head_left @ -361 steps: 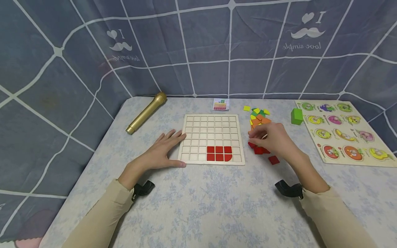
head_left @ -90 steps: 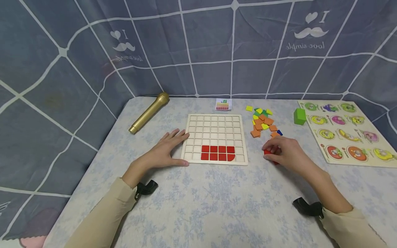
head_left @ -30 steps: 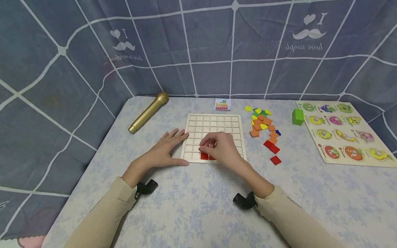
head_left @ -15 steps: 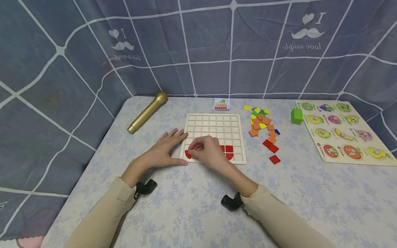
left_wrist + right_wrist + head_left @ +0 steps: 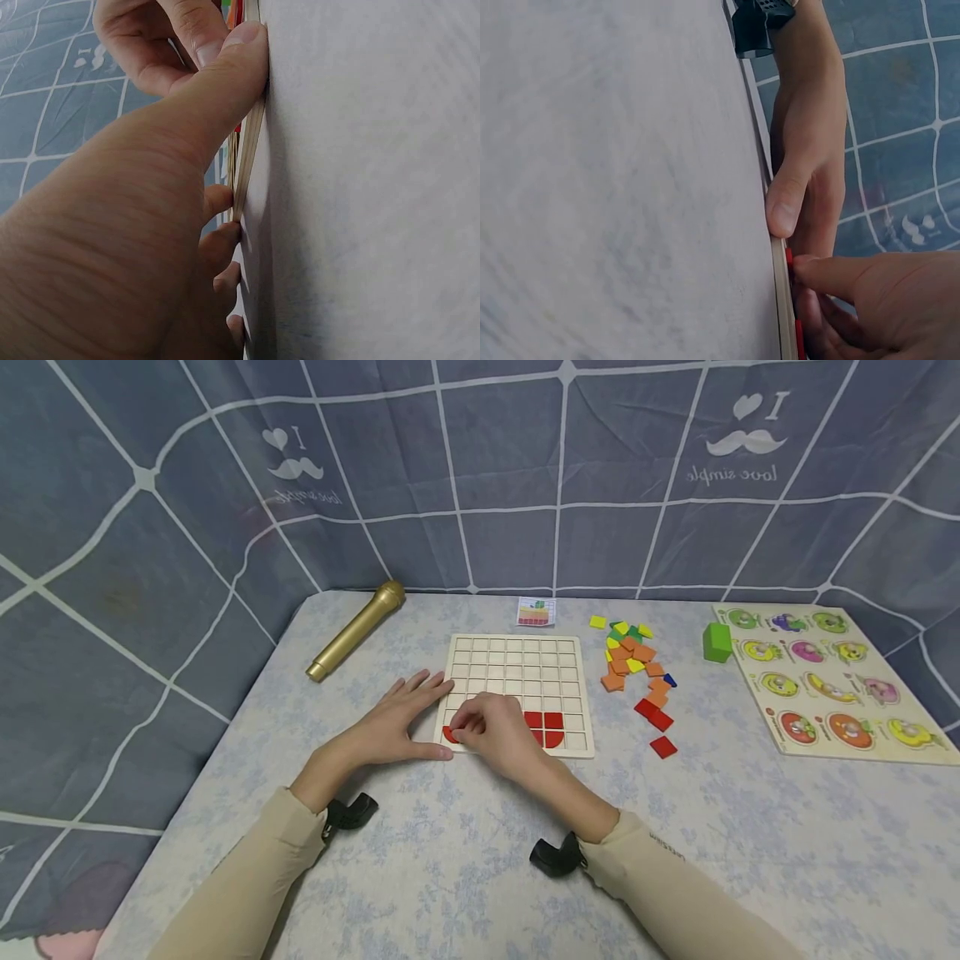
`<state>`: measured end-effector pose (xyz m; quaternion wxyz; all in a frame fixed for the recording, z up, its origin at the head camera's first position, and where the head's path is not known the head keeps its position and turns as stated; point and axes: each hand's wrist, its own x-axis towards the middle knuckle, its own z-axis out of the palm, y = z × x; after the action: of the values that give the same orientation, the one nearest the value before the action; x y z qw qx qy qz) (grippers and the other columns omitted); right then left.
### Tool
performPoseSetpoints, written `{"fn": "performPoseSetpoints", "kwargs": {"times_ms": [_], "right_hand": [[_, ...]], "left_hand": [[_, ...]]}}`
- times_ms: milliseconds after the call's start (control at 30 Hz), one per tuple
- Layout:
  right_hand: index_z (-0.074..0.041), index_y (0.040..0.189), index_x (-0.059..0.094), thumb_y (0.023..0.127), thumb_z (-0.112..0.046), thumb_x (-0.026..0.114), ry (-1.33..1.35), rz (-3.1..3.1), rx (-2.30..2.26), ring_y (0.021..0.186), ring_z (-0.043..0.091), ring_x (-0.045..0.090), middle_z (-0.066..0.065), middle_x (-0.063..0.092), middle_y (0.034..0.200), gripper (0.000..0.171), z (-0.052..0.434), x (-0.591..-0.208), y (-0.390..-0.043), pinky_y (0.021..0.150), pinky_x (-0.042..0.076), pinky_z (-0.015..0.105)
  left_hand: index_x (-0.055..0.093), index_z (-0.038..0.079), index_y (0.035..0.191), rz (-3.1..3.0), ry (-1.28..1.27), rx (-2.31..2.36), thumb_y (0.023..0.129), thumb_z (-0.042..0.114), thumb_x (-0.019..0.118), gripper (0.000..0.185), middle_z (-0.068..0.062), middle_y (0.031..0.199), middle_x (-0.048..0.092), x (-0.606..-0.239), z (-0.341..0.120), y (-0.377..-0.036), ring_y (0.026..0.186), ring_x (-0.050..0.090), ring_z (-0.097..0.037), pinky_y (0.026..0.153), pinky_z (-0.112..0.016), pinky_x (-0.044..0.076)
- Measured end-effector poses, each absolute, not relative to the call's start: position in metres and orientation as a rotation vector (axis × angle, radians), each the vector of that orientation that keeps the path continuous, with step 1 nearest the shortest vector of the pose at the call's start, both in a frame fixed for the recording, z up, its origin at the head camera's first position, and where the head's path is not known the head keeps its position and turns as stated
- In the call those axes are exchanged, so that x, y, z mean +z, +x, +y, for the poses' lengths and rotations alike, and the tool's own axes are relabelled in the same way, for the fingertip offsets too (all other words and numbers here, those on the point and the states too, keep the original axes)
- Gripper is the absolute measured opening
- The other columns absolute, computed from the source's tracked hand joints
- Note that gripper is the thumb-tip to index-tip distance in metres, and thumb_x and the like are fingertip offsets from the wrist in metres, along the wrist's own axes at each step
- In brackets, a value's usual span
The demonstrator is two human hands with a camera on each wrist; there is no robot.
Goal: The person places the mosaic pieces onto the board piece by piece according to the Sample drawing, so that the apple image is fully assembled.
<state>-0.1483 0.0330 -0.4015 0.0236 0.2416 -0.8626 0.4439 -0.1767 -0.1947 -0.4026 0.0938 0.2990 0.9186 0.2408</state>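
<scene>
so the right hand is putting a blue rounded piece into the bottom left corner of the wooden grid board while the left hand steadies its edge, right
Not quite: the rounded piece is red, not blue, as the head view shows. The right hand does set it at the bottom left corner of the wooden grid board while the left hand steadies its edge.

Two hands on the table, left hand (image 5: 396,724) and right hand (image 5: 498,732); one wooden grid board (image 5: 514,665); three loose red tiles (image 5: 653,716) beside it; one gold microphone (image 5: 352,632); one green block (image 5: 717,642); one fruit puzzle board (image 5: 826,679), twelve fruit pieces on it; one small pattern card (image 5: 536,611).
</scene>
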Motion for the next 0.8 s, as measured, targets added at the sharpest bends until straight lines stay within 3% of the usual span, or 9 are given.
{"fn": "performPoseSetpoints", "kwargs": {"times_ms": [567,800], "right_hand": [[-0.005,0.093,0.079,0.087,-0.003,0.086,0.867,-2.701,1.255,0.074,0.009,0.064,0.005,0.071,0.089,0.009,0.034,-0.398,-0.148,0.068,0.055,0.018],[-0.004,0.094,0.079,0.089,-0.002,0.081,0.847,-2.684,1.261,0.077,0.011,0.066,0.005,0.071,0.091,0.006,0.046,-0.394,-0.149,0.072,0.058,0.023]], "left_hand": [[0.030,0.014,0.168,2.729,0.909,0.727,0.086,0.050,0.086,0.105,-0.011,0.176,0.020,-0.403,-0.196,-0.177,0.165,0.008,-0.036,0.133,-0.060,0.003],[0.028,0.017,0.169,2.728,0.892,0.710,0.085,0.052,0.086,0.108,-0.009,0.177,0.018,-0.404,-0.196,-0.178,0.165,0.006,-0.034,0.134,-0.058,0.002]]}}
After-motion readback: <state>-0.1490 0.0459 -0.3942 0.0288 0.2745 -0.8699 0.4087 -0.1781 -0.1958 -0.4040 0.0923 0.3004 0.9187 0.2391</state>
